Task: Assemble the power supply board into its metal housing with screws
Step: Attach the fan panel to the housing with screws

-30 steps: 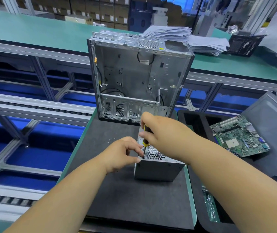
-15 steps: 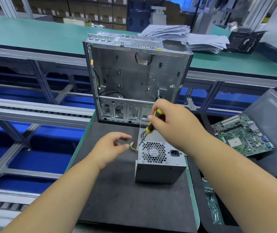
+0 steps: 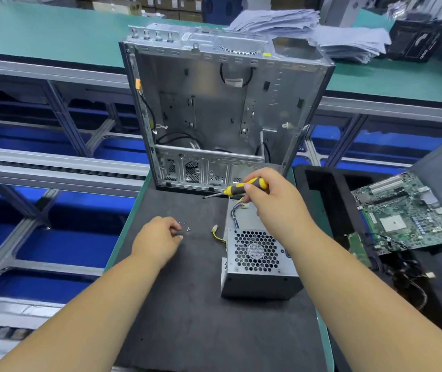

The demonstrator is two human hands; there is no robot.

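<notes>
A grey power supply box (image 3: 257,267) with a honeycomb fan grille stands on the black foam mat (image 3: 193,318), its coloured wires (image 3: 237,210) trailing behind it. My right hand (image 3: 270,202) hovers over its far end, shut on a yellow-and-black screwdriver (image 3: 237,189) whose tip points left. My left hand (image 3: 160,238) rests on the mat to the left, fingertips pinched beside a few small loose screws (image 3: 186,227); whether it holds one I cannot tell. The open metal computer case (image 3: 214,111) stands upright at the mat's far edge.
A green motherboard (image 3: 407,210) lies tilted on a black tray (image 3: 321,183) at the right, over loose cables. Paper stacks (image 3: 321,30) sit on the green bench behind the case. Conveyor rails (image 3: 53,167) run along the left.
My right hand lifted the screwdriver off the power supply and turned it to point left. My left hand left the box and moved left to the loose screws on the mat.
</notes>
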